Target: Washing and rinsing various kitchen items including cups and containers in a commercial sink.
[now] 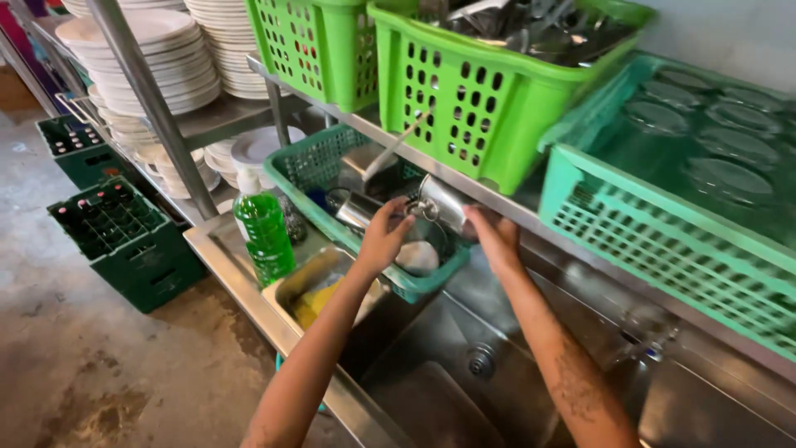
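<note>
cup point(441, 205), shiny steel, sits tilted above the teal basket point(431, 286) at the sink's back edge, under the steel shelf point(506, 207). left hand point(383, 236) has its fingers curled closed on the cup's near side; right hand point(496, 236) presses against its far side, though how far that grip wraps is hidden. a white bowl point(417, 257) lies in the basket below. green soap bottle point(264, 232) stands left of the basket. sink point(464, 382) lies beneath the arms. green baskets point(489, 99) line the shelf.

Stained concrete floor point(91, 332), steel shelving point(207, 124), pale wall point(730, 33).
</note>
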